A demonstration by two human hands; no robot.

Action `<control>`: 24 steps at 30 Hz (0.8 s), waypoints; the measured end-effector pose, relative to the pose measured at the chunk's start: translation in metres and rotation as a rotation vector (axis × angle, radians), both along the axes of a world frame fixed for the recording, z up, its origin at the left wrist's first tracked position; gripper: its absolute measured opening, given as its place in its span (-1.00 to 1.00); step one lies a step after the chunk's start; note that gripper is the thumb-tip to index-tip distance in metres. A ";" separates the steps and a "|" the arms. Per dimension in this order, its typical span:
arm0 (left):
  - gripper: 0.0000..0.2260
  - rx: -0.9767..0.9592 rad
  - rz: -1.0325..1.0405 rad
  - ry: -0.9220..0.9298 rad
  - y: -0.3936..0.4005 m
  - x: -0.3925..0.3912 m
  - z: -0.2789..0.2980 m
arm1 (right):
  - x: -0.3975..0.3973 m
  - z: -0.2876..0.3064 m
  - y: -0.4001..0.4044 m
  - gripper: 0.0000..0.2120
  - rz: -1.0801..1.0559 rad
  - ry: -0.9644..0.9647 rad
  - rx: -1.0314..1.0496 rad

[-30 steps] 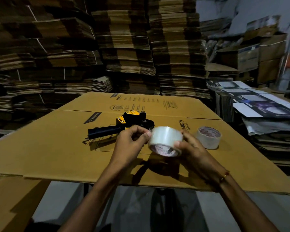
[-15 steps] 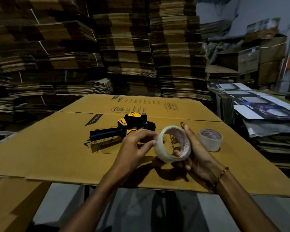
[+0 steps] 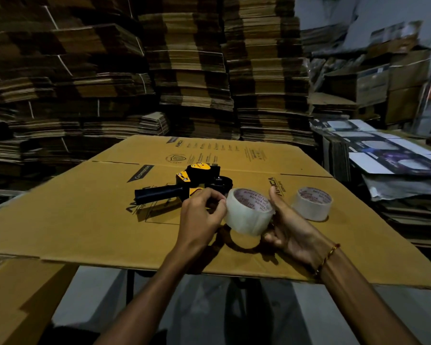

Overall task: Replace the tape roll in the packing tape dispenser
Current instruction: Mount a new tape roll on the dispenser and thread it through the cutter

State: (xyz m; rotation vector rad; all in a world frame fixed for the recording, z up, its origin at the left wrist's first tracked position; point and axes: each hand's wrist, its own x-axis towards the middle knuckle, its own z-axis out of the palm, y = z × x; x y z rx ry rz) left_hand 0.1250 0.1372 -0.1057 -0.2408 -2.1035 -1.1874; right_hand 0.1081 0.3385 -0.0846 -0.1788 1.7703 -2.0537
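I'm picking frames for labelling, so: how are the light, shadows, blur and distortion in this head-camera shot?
Head view: dim overall, the cardboard stacks nearly lost in shadow; the tape roll held by the left hand and right hand stays readable, casting a ring-shaped shadow on the cardboard sheet; the dispenser is sharp; edges blur and bow from the wide-angle lens.

Both hands, left hand [image 3: 202, 215] and right hand [image 3: 291, 232], hold a clear tape roll [image 3: 249, 213].

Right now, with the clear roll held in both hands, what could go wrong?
1. The roll is held above the cardboard; a loose grip could drop it.
2. The left hand picks at its edge; the tape may tear unevenly.
3. The second roll sits close and could be confused with it.
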 end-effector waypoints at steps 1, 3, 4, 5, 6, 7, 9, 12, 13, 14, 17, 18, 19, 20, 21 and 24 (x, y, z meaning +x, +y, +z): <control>-0.95 0.004 0.023 -0.007 -0.001 -0.001 -0.001 | 0.002 -0.002 0.000 -0.45 0.001 0.037 -0.019; -0.95 0.009 0.050 -0.027 -0.003 -0.001 -0.002 | 0.008 -0.006 0.000 -0.45 0.034 0.129 -0.019; -0.95 0.019 0.053 -0.035 -0.003 -0.001 -0.002 | 0.011 -0.006 -0.001 -0.34 0.043 0.181 0.030; -0.96 0.029 0.056 -0.041 -0.003 -0.001 -0.002 | 0.014 -0.006 -0.002 -0.20 0.037 0.247 0.105; -0.96 0.038 0.060 -0.046 -0.003 -0.001 -0.001 | 0.015 -0.005 -0.005 -0.07 0.007 0.319 0.200; -0.95 0.049 0.062 -0.053 -0.003 -0.001 0.000 | 0.015 -0.003 -0.009 0.02 -0.030 0.386 0.271; -0.95 0.065 0.054 -0.059 -0.007 -0.003 0.006 | 0.010 0.004 -0.016 0.08 -0.067 0.464 0.297; -0.94 0.011 0.040 -0.054 -0.022 -0.012 0.024 | -0.007 0.020 -0.028 0.07 -0.060 0.499 0.315; -0.93 -0.022 0.038 -0.054 -0.027 -0.016 0.031 | -0.015 0.026 -0.032 0.05 -0.073 0.525 0.366; -0.92 -0.054 0.035 -0.059 -0.032 -0.021 0.039 | -0.025 0.032 -0.036 0.04 -0.088 0.550 0.408; -0.90 -0.126 0.016 -0.093 -0.049 -0.045 0.058 | -0.053 0.041 -0.046 -0.02 -0.081 0.573 0.391; -0.89 -0.160 0.024 -0.112 -0.058 -0.053 0.063 | -0.061 0.042 -0.048 -0.03 -0.077 0.576 0.369; -0.84 -0.218 0.054 -0.140 -0.067 -0.061 0.066 | -0.069 0.042 -0.049 -0.04 -0.085 0.579 0.341; -0.75 -0.302 0.099 -0.198 -0.077 -0.066 0.068 | -0.074 0.041 -0.048 -0.05 -0.099 0.581 0.306; -0.62 -0.406 0.146 -0.291 -0.088 -0.070 0.068 | -0.079 0.039 -0.048 -0.07 -0.118 0.583 0.268; -0.30 -0.620 0.191 -0.650 -0.111 -0.077 0.058 | -0.089 0.028 -0.043 -0.07 -0.169 0.574 0.218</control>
